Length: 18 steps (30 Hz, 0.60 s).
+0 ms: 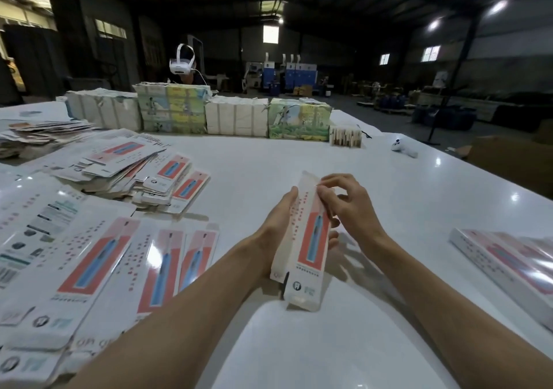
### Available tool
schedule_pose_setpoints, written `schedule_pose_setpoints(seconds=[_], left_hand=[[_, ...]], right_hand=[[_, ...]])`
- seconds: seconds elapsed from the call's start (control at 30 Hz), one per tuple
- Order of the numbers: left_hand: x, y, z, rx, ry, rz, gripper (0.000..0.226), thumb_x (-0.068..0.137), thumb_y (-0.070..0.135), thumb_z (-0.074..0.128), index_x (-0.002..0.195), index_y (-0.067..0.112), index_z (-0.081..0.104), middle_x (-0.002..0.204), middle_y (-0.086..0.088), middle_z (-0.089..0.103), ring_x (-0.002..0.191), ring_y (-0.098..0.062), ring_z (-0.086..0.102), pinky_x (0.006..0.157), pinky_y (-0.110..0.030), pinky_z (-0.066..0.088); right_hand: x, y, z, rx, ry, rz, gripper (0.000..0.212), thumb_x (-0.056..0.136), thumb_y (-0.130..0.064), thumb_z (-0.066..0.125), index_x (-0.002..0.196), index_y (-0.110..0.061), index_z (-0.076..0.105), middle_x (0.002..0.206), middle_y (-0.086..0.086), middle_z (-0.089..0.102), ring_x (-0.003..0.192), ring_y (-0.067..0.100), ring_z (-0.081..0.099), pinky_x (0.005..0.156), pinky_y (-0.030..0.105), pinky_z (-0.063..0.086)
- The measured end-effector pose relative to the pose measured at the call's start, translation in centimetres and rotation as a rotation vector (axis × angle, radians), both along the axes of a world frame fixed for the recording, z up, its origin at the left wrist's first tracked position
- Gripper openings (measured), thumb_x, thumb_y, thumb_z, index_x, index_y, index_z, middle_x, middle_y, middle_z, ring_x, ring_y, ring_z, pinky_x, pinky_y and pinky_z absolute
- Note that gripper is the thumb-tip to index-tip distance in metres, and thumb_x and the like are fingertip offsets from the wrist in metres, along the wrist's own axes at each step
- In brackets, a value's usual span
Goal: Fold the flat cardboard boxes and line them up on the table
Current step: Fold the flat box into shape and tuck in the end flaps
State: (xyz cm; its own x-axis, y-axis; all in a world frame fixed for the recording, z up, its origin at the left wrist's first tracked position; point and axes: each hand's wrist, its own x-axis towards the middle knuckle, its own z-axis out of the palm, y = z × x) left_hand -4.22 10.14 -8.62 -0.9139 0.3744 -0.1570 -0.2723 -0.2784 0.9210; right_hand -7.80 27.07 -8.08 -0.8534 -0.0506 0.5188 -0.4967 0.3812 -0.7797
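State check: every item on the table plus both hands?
cardboard box: partly folded, held off the table
left hand: grips the box from its left side
right hand: pinches the box near its far end
flat boxes: unfolded, spread and piled on the left
folded boxes: assembled, lying side by side on the right
white controller: lying on the table, untouched

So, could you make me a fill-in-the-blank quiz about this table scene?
1. The left hand and the right hand hold one box above the ___ table.
2. The flat boxes lie on the person's ___ side.
3. The folded boxes lie near the table's ___ edge.
Missing words: white; left; right.
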Motion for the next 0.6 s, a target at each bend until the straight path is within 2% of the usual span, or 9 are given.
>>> schedule_pose_setpoints(seconds=[0.03,0.1,0.13,0.2,0.3,0.37,0.43,0.5,0.6], left_hand=[[0.1,-0.1,0.2,0.025,-0.007,-0.025,0.065,0.106,0.064,0.036,0.118,0.008,0.067,0.098,-0.02,0.077,0.079,-0.034,0.077,0.069,-0.041,0.064],[0.1,-0.1,0.4,0.002,-0.015,-0.04,0.067,0.107,0.064,0.034,0.123,0.006,0.065,0.104,-0.021,0.077,0.079,-0.034,0.077,0.066,-0.039,0.064],[0.1,0.1,0.6,-0.021,-0.02,-0.04,0.069,0.107,0.064,0.034,0.124,0.004,0.064,0.103,-0.02,0.076,0.077,-0.033,0.076,0.065,-0.038,0.063],[0.2,0.6,0.9,-0.054,-0.033,-0.046,0.072,0.106,0.066,0.035,0.124,0.001,0.06,0.093,-0.014,0.07,0.068,-0.025,0.069,0.061,-0.033,0.061],[0.2,1.4,0.9,-0.016,-0.062,-0.05,0.068,0.104,0.068,0.036,0.121,0.005,0.056,0.083,-0.008,0.061,0.061,-0.017,0.06,0.057,-0.028,0.057],[0.1,1.3,0.6,0.025,-0.091,-0.043,0.069,0.104,0.068,0.038,0.125,0.005,0.057,0.084,-0.009,0.06,0.062,-0.017,0.059,0.057,-0.028,0.057],[0.0,1.0,0.5,0.072,-0.109,-0.021,0.067,0.104,0.067,0.038,0.127,0.007,0.057,0.086,-0.01,0.06,0.063,-0.017,0.059,0.057,-0.028,0.056],[-0.1,0.7,0.6,0.145,-0.128,0.013,0.063,0.105,0.065,0.04,0.125,0.008,0.058,0.085,-0.011,0.059,0.061,-0.017,0.058,0.054,-0.027,0.056],[-0.4,0.4,0.7,0.225,-0.121,0.046,0.057,0.105,0.062,0.041,0.123,0.01,0.058,0.081,-0.012,0.061,0.057,-0.017,0.061,0.052,-0.026,0.058]], right_hand=[[0.0,0.1,0.1,-0.044,-0.023,0.014,0.016,0.104,-0.024,0.065,0.099,-0.01,0.072,0.125,0.003,0.059,0.099,0.016,0.072,0.066,0.023,0.058],[0.0,0.3,0.3,-0.095,-0.096,0.061,0.023,0.105,-0.023,0.063,0.102,-0.003,0.073,0.13,0.005,0.059,0.095,0.002,0.07,0.073,0.019,0.056],[-0.2,0.4,0.4,-0.145,-0.151,0.111,0.027,0.105,-0.023,0.062,0.104,0.001,0.074,0.133,0.006,0.059,0.098,0.005,0.07,0.078,0.021,0.057],[-0.3,0.7,0.4,-0.335,-0.271,0.243,0.031,0.105,-0.019,0.06,0.108,0.009,0.073,0.131,0.006,0.064,0.1,0.021,0.067,0.087,0.032,0.055],[-0.1,0.8,0.6,-0.517,-0.357,0.341,0.04,0.1,-0.021,0.063,0.117,0.014,0.068,0.101,0.007,0.068,0.088,0.024,0.058,0.083,0.033,0.049],[0.0,0.7,0.5,-0.526,-0.346,0.325,0.039,0.096,-0.023,0.068,0.119,0.009,0.07,0.093,0.006,0.068,0.088,0.024,0.061,0.082,0.032,0.05],[0.0,0.4,0.1,-0.493,-0.317,0.261,0.032,0.097,-0.021,0.071,0.123,-0.002,0.069,0.108,0.005,0.071,0.101,0.023,0.067,0.088,0.034,0.053],[0.1,0.1,-0.6,-0.386,-0.315,0.2,0.041,0.097,-0.034,0.073,0.132,-0.018,0.061,0.125,0.004,0.069,0.111,0.022,0.071,0.096,0.039,0.056],[0.1,-0.7,-1.4,-0.294,-0.347,0.215,0.058,0.092,-0.055,0.073,0.138,-0.03,0.05,0.111,0.0,0.077,0.103,0.019,0.077,0.096,0.043,0.059]])
